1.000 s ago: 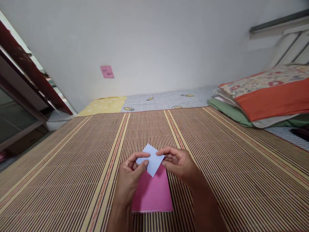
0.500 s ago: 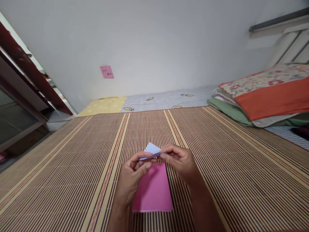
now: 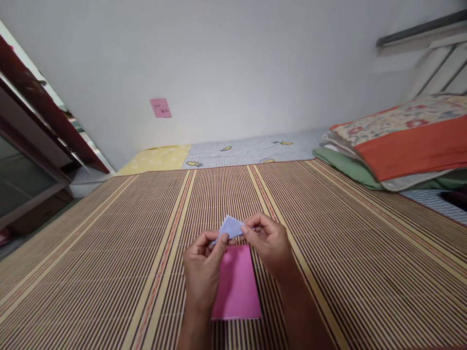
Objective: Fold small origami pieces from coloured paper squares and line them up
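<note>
A small folded sheet of light blue paper (image 3: 232, 227) is held up between both hands, one corner pointing away from me. My left hand (image 3: 205, 262) pinches its left end, the thumb lying on top near the lower edge. At the other end, my right hand (image 3: 268, 240) grips the paper between thumb and fingers. Below them a pink rectangular pad or booklet (image 3: 239, 287) lies flat on the striped mat (image 3: 138, 272), its left side partly covered by my left hand and wrist.
Folded bedding with an orange and floral cover (image 3: 408, 141) is stacked at the right. Beyond the mat runs a checked cloth (image 3: 248, 148) beside a yellow cloth (image 3: 160, 158). A pink note (image 3: 160, 108) sticks to the wall. A dark pipe (image 3: 419, 31) is at upper right.
My left thumb has moved up onto the paper. The paper has tilted so its face shows more, and my left hand has shifted slightly right. The pink pad stays put.
</note>
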Demonstrator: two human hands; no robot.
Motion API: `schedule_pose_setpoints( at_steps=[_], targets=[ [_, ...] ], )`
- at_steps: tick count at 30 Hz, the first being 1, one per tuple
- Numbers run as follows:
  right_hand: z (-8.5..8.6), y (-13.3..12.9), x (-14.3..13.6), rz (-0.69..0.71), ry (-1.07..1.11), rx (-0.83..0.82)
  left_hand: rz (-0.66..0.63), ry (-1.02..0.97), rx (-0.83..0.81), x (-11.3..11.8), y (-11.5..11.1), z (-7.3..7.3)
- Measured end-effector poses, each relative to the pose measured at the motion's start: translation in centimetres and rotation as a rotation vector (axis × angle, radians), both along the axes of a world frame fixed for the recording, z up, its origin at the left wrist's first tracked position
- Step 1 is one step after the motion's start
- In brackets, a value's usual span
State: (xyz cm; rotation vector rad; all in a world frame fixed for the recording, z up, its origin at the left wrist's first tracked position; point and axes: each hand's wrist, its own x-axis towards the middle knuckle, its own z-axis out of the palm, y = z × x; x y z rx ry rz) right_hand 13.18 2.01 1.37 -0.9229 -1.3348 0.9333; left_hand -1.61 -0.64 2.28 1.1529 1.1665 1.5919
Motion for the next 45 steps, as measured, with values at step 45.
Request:
schedule_pose_setpoints(
  at_steps=[45],
  targets=[
    [0.8, -0.7, -0.6, -0.026, -0.046, 0.075, -0.073, -0.069, -0.071, 0.6, 0.0, -0.8]
  ],
)
